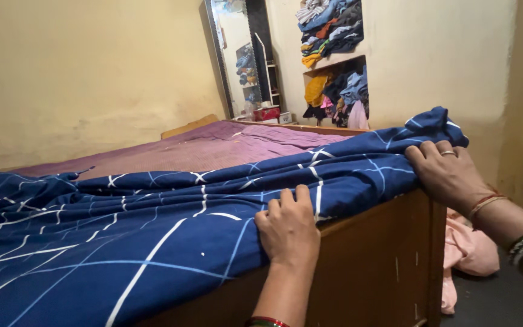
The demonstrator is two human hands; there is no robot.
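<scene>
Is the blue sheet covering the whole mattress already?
No, the blue sheet lies bunched along the near edge under both hands, and the purple mattress beyond it is bare.

blue sheet runs off the left and bottom edges; fingertips of both hands buried in its folds; shelf clothes cropped at top; mirror items blurred.
</scene>
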